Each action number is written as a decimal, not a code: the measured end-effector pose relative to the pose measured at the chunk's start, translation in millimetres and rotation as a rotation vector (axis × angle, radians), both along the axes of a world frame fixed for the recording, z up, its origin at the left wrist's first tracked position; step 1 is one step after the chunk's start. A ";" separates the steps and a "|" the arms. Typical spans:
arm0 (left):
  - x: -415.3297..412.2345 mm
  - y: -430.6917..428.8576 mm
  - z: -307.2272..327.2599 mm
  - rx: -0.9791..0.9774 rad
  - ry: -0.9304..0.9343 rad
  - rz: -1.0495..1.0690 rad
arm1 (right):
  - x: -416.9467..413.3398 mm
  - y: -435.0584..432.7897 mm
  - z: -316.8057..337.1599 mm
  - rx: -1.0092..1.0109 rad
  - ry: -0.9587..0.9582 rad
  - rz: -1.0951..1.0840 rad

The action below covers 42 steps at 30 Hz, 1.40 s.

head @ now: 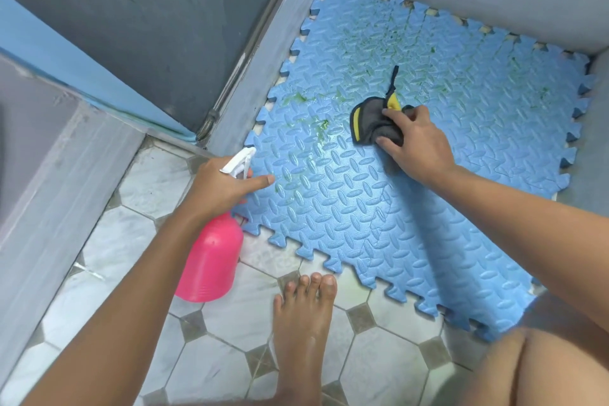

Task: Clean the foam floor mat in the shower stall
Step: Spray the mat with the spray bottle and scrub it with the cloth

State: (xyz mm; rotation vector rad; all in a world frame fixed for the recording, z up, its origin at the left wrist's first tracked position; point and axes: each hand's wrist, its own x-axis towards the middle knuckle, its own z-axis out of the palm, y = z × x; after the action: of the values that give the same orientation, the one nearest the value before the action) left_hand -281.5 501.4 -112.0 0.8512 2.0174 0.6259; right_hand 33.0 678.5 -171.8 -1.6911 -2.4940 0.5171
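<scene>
Now the right hand (417, 142) is clutching the cloth (369, 123) midway on the foam mat (362, 224), the left hand (220, 184) gripping the spray bottle (211, 260) at eight o'clock; pressing firmly toward the green stains (389, 39) at twelve looks wise.

Embossed matt foam mat (412, 208); glossy plastic spray bottle (211, 260); cloth rag (372, 125)

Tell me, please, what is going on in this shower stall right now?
A person crouches at the edge of the stall, cleaning a blue foam floor mat. The right hand grips a grey and yellow cloth against the mat. The left hand holds a pink spray bottle by its white trigger head, the nozzle aimed toward the mat. Green stains still show on the far and left parts of the mat, so the job looks unfinished. One bare foot rests on the tiled floor.
</scene>
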 end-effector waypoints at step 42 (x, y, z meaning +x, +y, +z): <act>0.0 -0.1 19.4 0.055 0.101 0.036 | -91.3 11.5 -10.2 0.086 0.143 0.313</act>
State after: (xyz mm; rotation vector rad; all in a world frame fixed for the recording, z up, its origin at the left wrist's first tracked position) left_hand -281.5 501.3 -92.5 0.8965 2.1191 0.6728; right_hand -58.3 690.1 -182.0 -1.1945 -2.6430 0.5250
